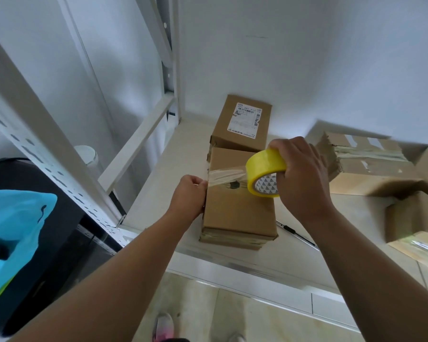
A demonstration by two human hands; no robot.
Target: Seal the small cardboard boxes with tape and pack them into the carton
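now: clear tape stretched over a small box

far left, a blue bag [15,230] sits on something dark, beside the slotted white upright of a rack [47,149]. next along, the left hand [187,196] is at the left edge of the small cardboard box [237,213]. its fingers [200,187] are curled in and pinch the free end of the tape strip [226,175] against that edge. the box lies flat on the pale desk [158,183], flaps down, with older tape showing along its near side. the strip runs taut across the box top, rising to the yellow tape roll [266,172]. directly behind this box, touching or nearly so, stands a second box [242,122] with a white printed label on top. the right hand [302,178] grips the roll from above, fingers wrapped round its rim, and holds it just over the right side of the box. a thin dark-handled tool [297,233] lies on the desk near the box's right corner. far right, the big carton [371,181] is blurred, its torn, taped flaps folded outward. i cannot tell what is inside it.
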